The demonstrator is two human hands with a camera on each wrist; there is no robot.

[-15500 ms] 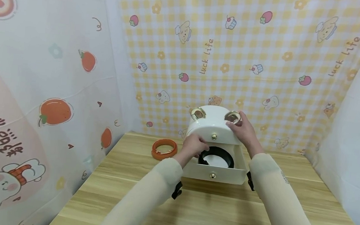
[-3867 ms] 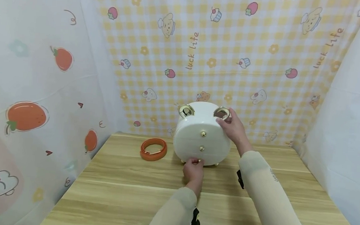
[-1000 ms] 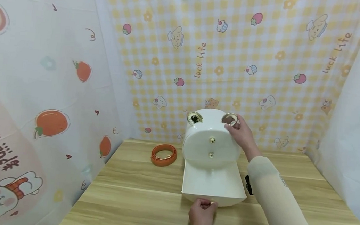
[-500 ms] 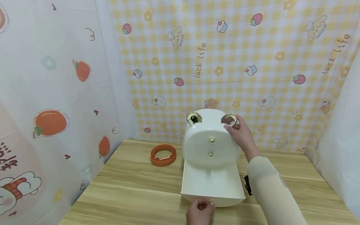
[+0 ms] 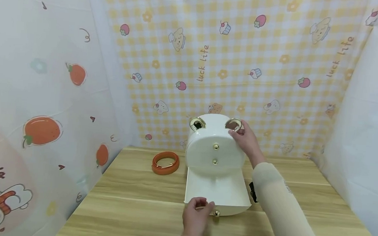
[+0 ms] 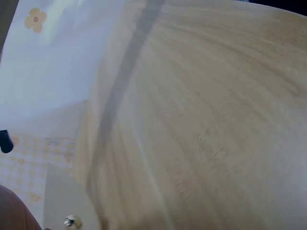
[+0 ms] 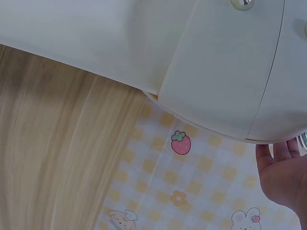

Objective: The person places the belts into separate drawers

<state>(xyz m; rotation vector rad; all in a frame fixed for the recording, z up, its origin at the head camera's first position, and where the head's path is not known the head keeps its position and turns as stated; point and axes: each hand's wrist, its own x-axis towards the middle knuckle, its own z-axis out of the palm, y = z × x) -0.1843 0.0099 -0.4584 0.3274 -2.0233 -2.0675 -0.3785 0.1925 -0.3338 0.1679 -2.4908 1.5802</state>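
A white drawer box with two gold ring ears and gold knobs stands on the table. Its bottom drawer is pulled far out, and no object shows inside. At that drawer's front, left of the knob, is my left hand, its bent fingers and thumb near the rim; contact is unclear. My right hand holds the box's upper right beside the right ring ear, thumb on the top. In the right wrist view, the right hand's fingers lie against the box's side.
Left of the box lies a coiled orange belt with a gold buckle. A wooden table carries everything. Printed cloth hangs behind and at the left, plain white cloth at the right.
Earlier, the middle drawer with a coiled black belt stood open; it was then shut. The bottom drawer was pulled out. Just now my left hand let go of its knob and shifted left.
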